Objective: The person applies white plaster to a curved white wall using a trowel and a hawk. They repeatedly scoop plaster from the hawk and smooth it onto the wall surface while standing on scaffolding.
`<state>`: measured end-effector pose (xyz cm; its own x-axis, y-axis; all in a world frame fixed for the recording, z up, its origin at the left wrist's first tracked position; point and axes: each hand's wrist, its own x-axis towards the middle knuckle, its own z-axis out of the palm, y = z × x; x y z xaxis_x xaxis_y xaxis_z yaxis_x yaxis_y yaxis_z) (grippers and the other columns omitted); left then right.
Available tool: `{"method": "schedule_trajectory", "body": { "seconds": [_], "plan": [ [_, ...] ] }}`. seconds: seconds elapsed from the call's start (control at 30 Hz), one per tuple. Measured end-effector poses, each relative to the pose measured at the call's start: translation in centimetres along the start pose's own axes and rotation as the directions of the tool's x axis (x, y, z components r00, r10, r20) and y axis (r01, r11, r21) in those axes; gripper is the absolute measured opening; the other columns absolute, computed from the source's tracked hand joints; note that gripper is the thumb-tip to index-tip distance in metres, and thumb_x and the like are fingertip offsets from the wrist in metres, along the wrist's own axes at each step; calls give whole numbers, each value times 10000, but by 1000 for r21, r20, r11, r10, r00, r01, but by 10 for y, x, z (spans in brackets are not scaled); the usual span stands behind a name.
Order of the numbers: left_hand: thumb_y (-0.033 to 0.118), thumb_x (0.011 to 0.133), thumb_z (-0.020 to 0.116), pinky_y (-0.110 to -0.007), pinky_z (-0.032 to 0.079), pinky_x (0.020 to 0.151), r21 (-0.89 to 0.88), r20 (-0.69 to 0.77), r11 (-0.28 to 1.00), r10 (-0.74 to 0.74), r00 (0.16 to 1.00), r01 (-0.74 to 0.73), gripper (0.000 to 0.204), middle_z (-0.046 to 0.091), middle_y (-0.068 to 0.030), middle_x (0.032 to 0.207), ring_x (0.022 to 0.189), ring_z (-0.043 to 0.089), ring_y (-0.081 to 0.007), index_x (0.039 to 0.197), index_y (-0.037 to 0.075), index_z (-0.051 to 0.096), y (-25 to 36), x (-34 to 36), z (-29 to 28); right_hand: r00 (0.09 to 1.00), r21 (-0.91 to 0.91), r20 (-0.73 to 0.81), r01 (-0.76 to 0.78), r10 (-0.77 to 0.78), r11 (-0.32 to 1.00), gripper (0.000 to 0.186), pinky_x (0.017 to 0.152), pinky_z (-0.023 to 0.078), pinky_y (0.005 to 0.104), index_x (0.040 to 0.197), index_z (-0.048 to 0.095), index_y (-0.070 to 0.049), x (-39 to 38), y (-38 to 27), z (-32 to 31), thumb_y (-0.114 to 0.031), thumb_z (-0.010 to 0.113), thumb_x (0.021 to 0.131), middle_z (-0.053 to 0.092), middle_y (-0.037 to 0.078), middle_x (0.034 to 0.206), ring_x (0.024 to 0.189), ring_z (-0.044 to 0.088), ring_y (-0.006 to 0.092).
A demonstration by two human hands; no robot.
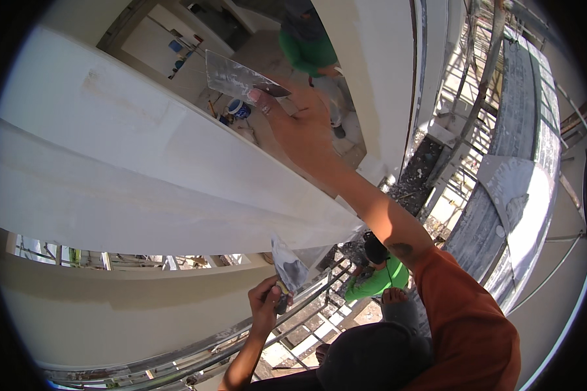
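Raised at the upper middle, my right hand (300,120) grips a wide, flat steel filling blade (238,75) smeared with whitish residue. The blade sits near the upper edge of a pale, smooth-coated beam (156,143). Lower down, my left hand (264,303) is closed round the handle of a putty knife (290,266), its broad blade pointing up and carrying grey-white filler. This knife is close to the beam's lower edge. Whether either blade touches the beam, I cannot tell.
Scaffold tubes (306,313) run below me, and a person in green (378,283) is down there. Another person in green (306,52) stands in the room beyond, with a blue bucket (239,109) on its floor. At right, a filler-smeared sheet (518,189) lies on grey planks (525,104).
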<state>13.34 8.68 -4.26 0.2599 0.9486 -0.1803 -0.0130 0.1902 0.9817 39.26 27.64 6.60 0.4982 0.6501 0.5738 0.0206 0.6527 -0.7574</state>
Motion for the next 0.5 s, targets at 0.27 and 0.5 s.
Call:
{"method": "schedule_trajectory", "body": {
  "seconds": [0.27, 0.5],
  "plan": [
    [284, 954, 590, -295, 494, 592, 94, 93, 986, -149, 984, 141, 407, 634, -129, 793, 643, 597, -172, 1167, -63, 596, -6, 5, 9, 437, 667, 60, -686, 897, 290, 266, 487, 430, 240, 940, 600, -89, -104, 27, -88, -349, 556, 969, 591, 9, 744, 577, 564, 99],
    [252, 955, 596, -257, 441, 606, 106, 217, 933, -360, 907, 345, 379, 630, -70, 779, 648, 554, -107, 1149, -72, 614, -24, 21, 58, 483, 652, 758, -569, 438, -501, 340, 539, 388, 266, 786, 428, -104, -237, 94, -102, -372, 515, 976, 353, 1, 683, 578, 388, 126]
  ]
}}
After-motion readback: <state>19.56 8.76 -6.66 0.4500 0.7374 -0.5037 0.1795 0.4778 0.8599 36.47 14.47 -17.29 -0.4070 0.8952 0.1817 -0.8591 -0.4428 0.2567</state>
